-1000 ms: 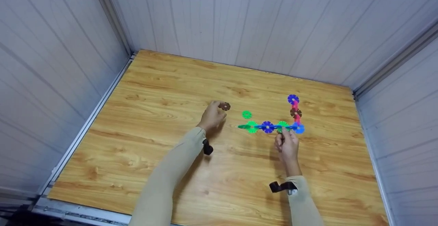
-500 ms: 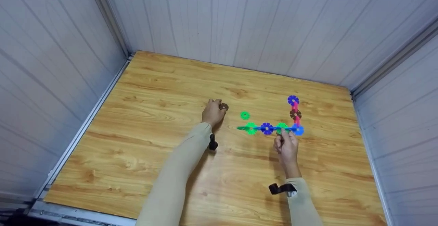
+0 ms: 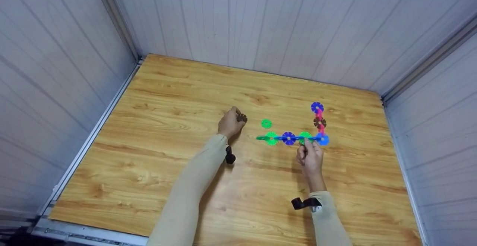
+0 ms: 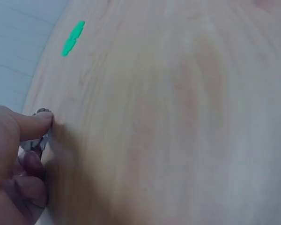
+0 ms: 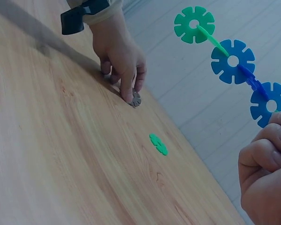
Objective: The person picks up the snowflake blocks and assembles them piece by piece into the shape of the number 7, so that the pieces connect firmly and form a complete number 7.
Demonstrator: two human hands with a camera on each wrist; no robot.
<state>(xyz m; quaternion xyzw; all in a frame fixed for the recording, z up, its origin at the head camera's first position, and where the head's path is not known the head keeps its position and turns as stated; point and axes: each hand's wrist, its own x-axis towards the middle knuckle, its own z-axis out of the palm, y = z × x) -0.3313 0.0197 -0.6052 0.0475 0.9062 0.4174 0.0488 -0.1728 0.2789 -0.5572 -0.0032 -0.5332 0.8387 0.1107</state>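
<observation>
My left hand (image 3: 229, 123) pinches a brown notched snowflake disc (image 5: 136, 99) between thumb and fingers, low over the table; its fingers cover part of the disc in the left wrist view. My right hand (image 3: 312, 155) holds up an L-shaped chain of interlocked snowflake discs (image 3: 288, 138), gripping it by a green disc near the corner. Blue, purple and green pieces make up the long arm of the chain. The short arm, with pink pieces, a brown disc (image 3: 319, 122) and a purple one at the end, points away from me.
A loose green snowflake disc (image 3: 266, 123) lies flat on the wooden table (image 3: 167, 138), between the left hand and the chain. Pale panelled walls (image 3: 238, 22) border the table at the back and both sides.
My left hand has drawn in around the brown disc and now pinches it, with the disc shifted slightly. The right hand and its chain have stayed nearly still.
</observation>
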